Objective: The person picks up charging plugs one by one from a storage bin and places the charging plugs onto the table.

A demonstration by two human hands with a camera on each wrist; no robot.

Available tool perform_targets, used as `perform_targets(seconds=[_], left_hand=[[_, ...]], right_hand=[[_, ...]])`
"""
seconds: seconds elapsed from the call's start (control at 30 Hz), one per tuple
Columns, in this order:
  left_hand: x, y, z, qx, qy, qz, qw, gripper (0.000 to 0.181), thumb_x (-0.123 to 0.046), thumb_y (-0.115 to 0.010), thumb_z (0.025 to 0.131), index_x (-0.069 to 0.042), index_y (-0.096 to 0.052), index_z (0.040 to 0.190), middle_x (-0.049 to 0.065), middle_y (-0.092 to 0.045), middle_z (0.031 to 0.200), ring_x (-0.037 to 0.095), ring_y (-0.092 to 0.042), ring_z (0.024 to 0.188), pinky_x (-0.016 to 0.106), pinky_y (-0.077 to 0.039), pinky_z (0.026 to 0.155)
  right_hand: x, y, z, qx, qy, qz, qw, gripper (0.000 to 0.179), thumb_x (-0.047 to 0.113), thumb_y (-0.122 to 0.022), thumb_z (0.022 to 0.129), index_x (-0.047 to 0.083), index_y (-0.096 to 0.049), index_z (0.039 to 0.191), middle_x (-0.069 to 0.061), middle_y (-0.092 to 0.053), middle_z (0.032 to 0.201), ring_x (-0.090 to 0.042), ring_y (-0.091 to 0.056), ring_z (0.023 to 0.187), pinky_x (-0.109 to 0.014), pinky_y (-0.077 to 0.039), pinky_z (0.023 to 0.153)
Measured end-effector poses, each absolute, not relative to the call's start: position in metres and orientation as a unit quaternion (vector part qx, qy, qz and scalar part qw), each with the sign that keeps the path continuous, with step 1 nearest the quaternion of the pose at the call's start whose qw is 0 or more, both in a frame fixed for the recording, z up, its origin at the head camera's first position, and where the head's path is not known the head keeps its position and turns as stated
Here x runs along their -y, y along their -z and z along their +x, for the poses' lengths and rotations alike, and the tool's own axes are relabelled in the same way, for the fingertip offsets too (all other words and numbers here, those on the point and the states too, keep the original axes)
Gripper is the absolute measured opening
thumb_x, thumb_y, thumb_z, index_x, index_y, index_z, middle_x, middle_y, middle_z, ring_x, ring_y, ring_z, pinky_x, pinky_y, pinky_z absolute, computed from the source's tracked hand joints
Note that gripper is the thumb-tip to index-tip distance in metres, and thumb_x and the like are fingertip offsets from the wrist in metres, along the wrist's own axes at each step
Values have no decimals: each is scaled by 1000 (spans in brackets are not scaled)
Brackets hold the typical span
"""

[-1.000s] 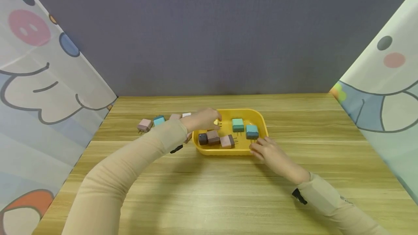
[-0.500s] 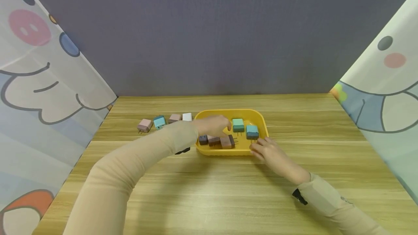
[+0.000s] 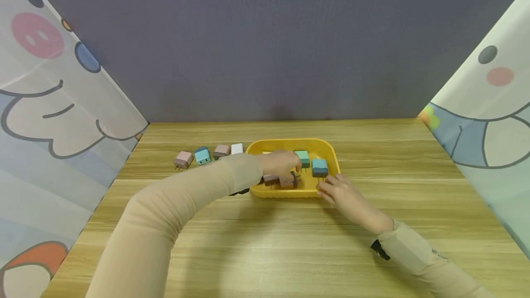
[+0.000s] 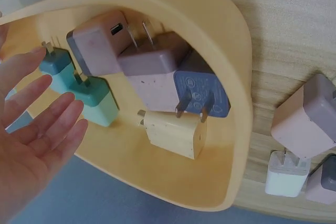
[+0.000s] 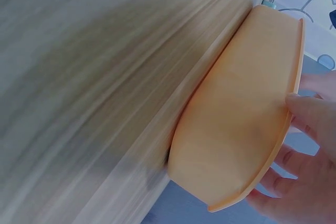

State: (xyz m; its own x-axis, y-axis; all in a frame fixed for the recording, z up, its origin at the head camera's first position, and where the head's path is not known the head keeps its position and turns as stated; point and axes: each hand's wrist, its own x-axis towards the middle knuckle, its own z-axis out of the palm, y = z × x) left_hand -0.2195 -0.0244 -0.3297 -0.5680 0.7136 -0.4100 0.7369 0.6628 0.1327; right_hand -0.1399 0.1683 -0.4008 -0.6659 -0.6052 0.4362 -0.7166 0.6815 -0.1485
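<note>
Clock positions were taken about the tray, twelve o'clock pointing away from the person. Nearest, a cream, fitted left sleeve point(image 3: 165, 206) extended from eight o'clock and a matching right sleeve point(image 3: 410, 245) from four, both above a pale wood-grain table point(image 3: 298, 252). The right hand point(image 3: 347, 197) was clamped at four o'clock on the rim of a yellow, round-cornered, plastic-looking tray point(image 3: 290, 193), thumb outside. The left hand point(image 3: 280, 163) was over the tray's middle, fingers extended and apart, nothing held; contact with a plug could not be confirmed.

Within the tray, a pink two-pin plug with a dark end point(image 4: 100, 48) lay near six o'clock, a pink-and-mauve block plug point(image 4: 155, 80) near eight, and a navy printed plug point(image 4: 202, 87) nearer nine. A turquoise plug with a dark blue end point(image 3: 319, 167) lay at three, a mint-green plug with a teal end point(image 3: 302, 157) at one, and a cream-yellow plug point(image 4: 176, 134) about ten.

Outside, towards nine and ten o'clock, were a white plug point(image 3: 237, 148) and a small blue plug point(image 3: 203, 155). At twelve stood a grey panel point(image 3: 265, 49).

In judgement, the step in hand was left-hand work among the plugs, tray steadied; the next move called for clearing the pins or curling round one plug.
</note>
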Motion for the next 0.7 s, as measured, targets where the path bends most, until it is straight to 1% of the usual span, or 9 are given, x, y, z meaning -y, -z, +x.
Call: perform_targets(seconds=[0.1,0.2,0.5,0.57,0.7], left_hand=[[23,332,-219,-884,26,407,229,34,-18,-62,83,-9,-58,115,3,-55,116,15,-53,103,23,-45,81],[21,333,-218,-885,26,401,235,34,-16,-61,83,-10,-58,116,2,-54,119,14,-52,103,23,-45,80],[14,341,-219,-884,61,394,244,29,-16,-61,83,-11,-59,112,0,-56,114,11,-54,93,21,-45,72],[15,342,-219,-884,57,392,247,29,-15,-61,83,-11,-59,112,0,-56,113,10,-55,91,21,-45,71],[15,342,-220,-884,53,388,255,28,-14,-61,83,-11,-60,111,0,-57,111,11,-55,92,21,-46,72]], right_hand=[[-168,401,-140,898,-156,368,181,13,9,-68,75,5,-64,86,0,-51,74,-14,-40,66,-41,-44,66],[-168,400,-139,897,-157,370,182,13,9,-68,74,6,-64,86,0,-50,74,-13,-39,66,-39,-43,65],[-167,400,-139,892,-155,377,196,15,7,-70,71,6,-63,84,1,-49,72,-13,-37,65,-35,-40,62],[-167,400,-139,893,-157,375,192,13,8,-69,72,7,-63,84,2,-48,72,-13,-37,65,-35,-39,62],[-167,400,-139,899,-160,366,180,10,9,-67,75,7,-63,84,2,-48,73,-13,-37,66,-39,-42,66]])
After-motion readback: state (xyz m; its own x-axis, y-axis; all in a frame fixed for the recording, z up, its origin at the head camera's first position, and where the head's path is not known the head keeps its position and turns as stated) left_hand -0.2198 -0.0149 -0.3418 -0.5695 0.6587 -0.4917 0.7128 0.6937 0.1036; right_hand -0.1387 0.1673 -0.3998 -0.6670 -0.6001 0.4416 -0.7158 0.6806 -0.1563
